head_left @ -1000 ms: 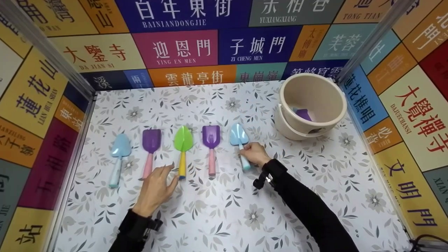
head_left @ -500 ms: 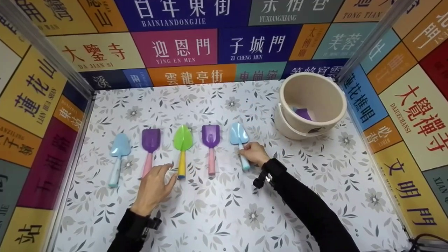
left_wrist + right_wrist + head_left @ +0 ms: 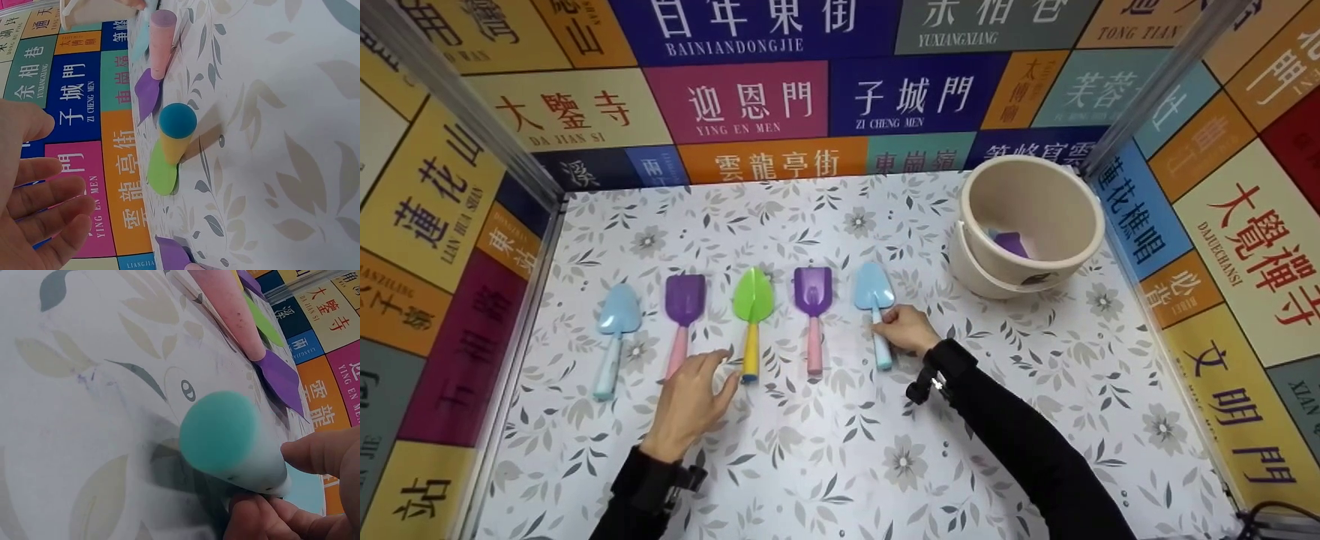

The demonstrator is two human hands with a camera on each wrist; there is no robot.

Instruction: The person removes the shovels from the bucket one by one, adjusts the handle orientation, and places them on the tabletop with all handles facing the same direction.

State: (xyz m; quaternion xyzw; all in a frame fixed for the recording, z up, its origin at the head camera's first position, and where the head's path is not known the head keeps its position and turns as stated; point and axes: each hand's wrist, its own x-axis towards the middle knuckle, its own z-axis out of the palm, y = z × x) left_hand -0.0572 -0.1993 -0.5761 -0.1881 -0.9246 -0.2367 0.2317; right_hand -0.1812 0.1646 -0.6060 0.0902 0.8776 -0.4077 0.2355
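My right hand (image 3: 910, 330) pinches the handle of a light blue toy trowel (image 3: 874, 286) between thumb and fingers, at the right end of a row of toy shovels. In the right wrist view, the round teal end of that trowel's handle (image 3: 219, 430) faces the camera. My left hand (image 3: 690, 405) has relaxed, spread fingers and holds nothing. It overlaps the pink handle end of a purple shovel (image 3: 685, 298) in the head view, just left of the green trowel (image 3: 753, 296) with a yellow handle. Between green and blue lies another purple shovel (image 3: 812, 291) with a pink handle.
Another light blue trowel (image 3: 618, 309) lies at the row's left end. A beige bucket (image 3: 979, 270) stands at the back right, with a purple piece (image 3: 1011, 244) and something bluish inside. Sign-printed panels (image 3: 750, 101) wall the flower-patterned table (image 3: 780, 225) at the back and sides.
The right-hand blue trowel has turned slightly in my right hand's pinch, its handle end swinging left so that it lies straighter. My left hand has shifted slightly left.
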